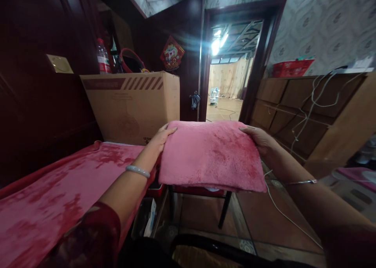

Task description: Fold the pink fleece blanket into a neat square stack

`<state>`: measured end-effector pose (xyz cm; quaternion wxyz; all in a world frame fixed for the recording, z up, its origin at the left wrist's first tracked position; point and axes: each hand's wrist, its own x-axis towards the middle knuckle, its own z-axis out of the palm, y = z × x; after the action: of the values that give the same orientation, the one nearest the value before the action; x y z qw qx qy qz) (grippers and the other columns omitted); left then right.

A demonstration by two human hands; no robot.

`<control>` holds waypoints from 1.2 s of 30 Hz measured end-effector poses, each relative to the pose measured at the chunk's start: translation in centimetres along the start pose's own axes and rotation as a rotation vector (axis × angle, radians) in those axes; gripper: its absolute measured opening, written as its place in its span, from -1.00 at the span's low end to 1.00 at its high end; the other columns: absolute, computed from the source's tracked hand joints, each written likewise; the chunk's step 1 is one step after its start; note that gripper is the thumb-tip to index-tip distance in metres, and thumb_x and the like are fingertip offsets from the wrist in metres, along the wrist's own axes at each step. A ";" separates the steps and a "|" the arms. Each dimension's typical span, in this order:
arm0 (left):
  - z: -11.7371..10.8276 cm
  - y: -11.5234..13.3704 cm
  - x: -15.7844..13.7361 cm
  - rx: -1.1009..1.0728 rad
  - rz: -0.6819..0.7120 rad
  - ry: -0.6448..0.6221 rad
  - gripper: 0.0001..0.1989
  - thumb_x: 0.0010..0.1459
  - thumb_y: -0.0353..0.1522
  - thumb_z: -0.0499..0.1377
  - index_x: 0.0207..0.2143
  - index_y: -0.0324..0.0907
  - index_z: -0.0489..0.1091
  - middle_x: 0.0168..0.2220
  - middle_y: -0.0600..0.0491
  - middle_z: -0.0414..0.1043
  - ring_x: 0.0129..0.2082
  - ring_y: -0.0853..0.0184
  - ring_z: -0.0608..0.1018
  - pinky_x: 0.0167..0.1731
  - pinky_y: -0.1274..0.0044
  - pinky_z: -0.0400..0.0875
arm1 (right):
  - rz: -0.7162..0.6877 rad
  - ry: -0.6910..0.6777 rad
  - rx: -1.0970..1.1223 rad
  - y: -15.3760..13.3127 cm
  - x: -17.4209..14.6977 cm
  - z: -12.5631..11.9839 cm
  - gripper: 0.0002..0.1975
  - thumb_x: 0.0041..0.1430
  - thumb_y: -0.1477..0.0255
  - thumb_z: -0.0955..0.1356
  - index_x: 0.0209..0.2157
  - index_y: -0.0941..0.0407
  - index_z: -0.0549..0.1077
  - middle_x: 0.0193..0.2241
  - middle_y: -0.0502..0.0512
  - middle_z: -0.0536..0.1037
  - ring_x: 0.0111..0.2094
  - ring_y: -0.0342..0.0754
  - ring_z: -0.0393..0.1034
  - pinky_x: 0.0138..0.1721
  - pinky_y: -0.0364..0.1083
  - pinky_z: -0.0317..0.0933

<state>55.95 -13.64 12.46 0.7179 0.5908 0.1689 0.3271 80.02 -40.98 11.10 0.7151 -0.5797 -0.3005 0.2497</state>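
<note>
A folded pink plush blanket is held up between my two hands, its broad face toward me. My left hand grips its upper left corner, the thumb lying on the front. At the upper right corner my right hand holds on in the same way, thumb in front. The other fingers of both hands are mostly hidden behind the fabric. Below the blanket, part of a dark-legged stool shows, its seat largely covered from sight.
On the left a pink plush cover lies over a long surface. A large cardboard box stands behind it, with a red-capped bottle beyond. Wooden drawers with hanging white cables are at right. An open doorway lies ahead.
</note>
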 end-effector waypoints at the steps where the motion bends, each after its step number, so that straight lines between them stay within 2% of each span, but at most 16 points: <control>1: 0.1 -0.1 0.0 0.000 0.036 0.001 -0.64 -0.07 -0.47 0.38 -0.15 -0.15 0.56 -0.20 -0.01 0.62 -0.22 0.26 0.61 -0.14 0.43 0.51 | 0.022 0.023 0.014 -0.3 0.0 0.1 -0.64 0.07 0.54 0.39 -0.05 0.07 0.52 -0.40 0.06 0.66 -0.46 -0.01 0.56 -0.39 -0.06 0.51; 5: 0.1 -0.1 0.0 0.079 0.027 -0.022 -0.64 -0.04 -0.43 0.39 -0.11 -0.13 0.55 -0.13 -0.03 0.60 -0.12 0.20 0.59 -0.10 0.40 0.50 | 0.087 0.114 0.021 -1.0 0.0 0.4 -0.43 0.04 0.61 0.39 0.12 0.06 0.45 -0.24 0.07 0.68 -0.46 -0.09 0.54 -0.43 -0.14 0.48; 9: -0.1 0.1 0.3 0.080 0.062 -0.064 -0.56 -0.02 -0.39 0.40 -0.03 -0.12 0.53 -0.08 -0.04 0.59 -0.08 0.17 0.59 -0.06 0.38 0.50 | 0.019 0.197 -0.065 -1.0 0.3 -0.1 -0.32 0.02 0.56 0.44 0.22 0.07 0.38 -0.16 0.10 0.67 -0.40 -0.09 0.54 -0.41 -0.15 0.47; 14: 0.2 -0.3 0.5 0.117 -0.012 -0.055 -0.58 0.01 -0.39 0.39 -0.02 -0.16 0.53 -0.11 -0.09 0.60 -0.02 0.14 0.57 0.01 0.32 0.47 | 0.046 0.149 -0.090 -0.3 0.4 -0.7 -0.41 -0.03 0.54 0.44 0.11 0.05 0.47 -0.15 0.08 0.66 -0.36 -0.07 0.55 -0.35 -0.13 0.48; 18: -0.2 0.0 0.4 0.185 -0.006 -0.089 -0.55 0.04 -0.34 0.37 0.02 -0.17 0.50 -0.05 -0.12 0.59 0.03 0.11 0.56 0.05 0.29 0.46 | 0.018 0.162 -0.240 0.3 0.6 -1.3 -0.39 0.02 0.43 0.43 0.17 0.07 0.42 -0.10 0.13 0.65 -0.27 0.00 0.57 -0.29 -0.05 0.49; 21: -0.2 1.3 0.0 0.424 0.067 0.019 -0.48 0.10 -0.29 0.32 0.12 -0.25 0.44 0.12 -0.24 0.49 0.13 0.03 0.51 0.13 0.24 0.39 | -0.139 0.259 -0.527 -0.2 0.6 -1.5 -0.40 0.11 0.31 0.40 0.21 0.09 0.40 0.01 0.22 0.60 -0.11 0.12 0.56 -0.11 0.08 0.47; 23: 0.7 2.1 -0.5 0.696 0.217 0.109 -0.39 0.16 -0.27 0.26 0.23 -0.32 0.34 0.26 -0.32 0.33 0.25 0.01 0.40 0.24 0.24 0.27 | -0.343 0.367 -0.805 -0.9 0.3 -0.8 -0.39 0.15 0.22 0.39 0.22 0.09 0.40 0.10 0.29 0.54 0.04 0.23 0.49 0.04 0.20 0.39; 24: 1.4 2.5 -0.8 0.845 0.311 0.115 -0.34 0.19 -0.25 0.24 0.28 -0.36 0.27 0.31 -0.34 0.25 0.31 0.01 0.32 0.29 0.25 0.19 | -0.455 0.396 -0.944 -1.2 0.1 -0.2 -0.38 0.18 0.16 0.37 0.24 0.08 0.40 0.16 0.31 0.49 0.11 0.28 0.43 0.10 0.26 0.33; 27: 4.3 2.6 -2.0 1.250 0.554 -0.024 -0.24 0.25 -0.15 0.18 0.38 -0.37 0.11 0.40 -0.33 0.07 0.41 0.01 0.15 0.36 0.20 0.00 | -0.695 0.316 -1.272 -1.9 -0.5 2.8 -0.36 0.29 0.04 0.28 0.30 0.04 0.32 0.31 0.27 0.33 0.29 0.31 0.22 0.21 0.32 0.19; 30: 6.6 1.5 -2.9 1.499 0.619 -0.164 -0.20 0.27 0.02 0.11 0.40 -0.21 0.10 0.42 -0.27 0.04 0.43 -0.09 0.06 0.35 0.02 -0.11 | -0.680 0.142 -1.464 -1.2 -0.4 5.3 -0.36 0.36 -0.01 0.18 0.34 0.00 0.27 0.33 0.22 0.30 0.32 0.30 0.17 0.25 0.35 0.12; 33: 7.0 -0.1 -2.9 1.535 0.597 -0.227 -0.23 0.25 0.13 0.04 0.36 -0.08 0.18 0.38 -0.21 0.16 0.38 -0.14 0.15 0.30 -0.06 -0.06 | -0.622 -0.001 -1.485 0.1 0.2 6.0 -0.36 0.38 -0.03 0.14 0.32 0.00 0.31 0.28 0.19 0.38 0.30 0.24 0.23 0.29 0.29 0.09; 36: 6.5 -1.3 -2.5 1.471 0.594 -0.230 -0.24 0.22 0.16 0.04 0.33 -0.04 0.22 0.34 -0.19 0.24 0.32 -0.14 0.24 0.28 -0.03 0.00 | -0.643 -0.061 -1.397 0.9 0.6 5.4 -0.37 0.37 -0.05 0.15 0.30 -0.05 0.34 0.25 0.11 0.42 0.29 0.18 0.26 0.33 0.21 0.07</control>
<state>58.56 -20.24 12.44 0.0404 0.9630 0.1016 0.2465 76.52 -36.71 11.12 0.2118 -0.7738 -0.5618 -0.2021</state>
